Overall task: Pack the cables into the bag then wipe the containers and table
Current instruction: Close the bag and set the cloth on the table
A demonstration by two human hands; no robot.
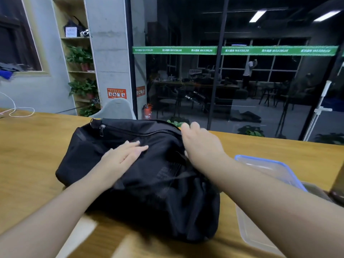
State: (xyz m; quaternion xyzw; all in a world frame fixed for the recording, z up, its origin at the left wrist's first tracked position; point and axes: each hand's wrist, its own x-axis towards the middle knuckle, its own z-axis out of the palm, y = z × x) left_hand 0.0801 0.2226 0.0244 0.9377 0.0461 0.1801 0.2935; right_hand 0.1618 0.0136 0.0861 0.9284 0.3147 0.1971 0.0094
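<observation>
A black bag point(115, 142) lies on the wooden table point(29, 149) in front of me, its zipper line running along the top and looking closed. My left hand point(122, 157) rests flat on the bag's top with straight fingers. My right hand point(199, 144) is at the bag's far right edge, fingers bent over the fabric near the zipper's end; whether it pinches the zipper pull is hidden. A clear container with a blue rim point(270, 168) sits to the right of the bag, partly behind my right forearm. No cables show inside the bag.
A second clear container point(249, 231) lies at the near right. A white cord point(20, 111) is looped at the table's far left. A grey chair point(116, 109) stands behind the table, and a glass wall runs beyond it. A dark object point(338, 190) sits at the right edge.
</observation>
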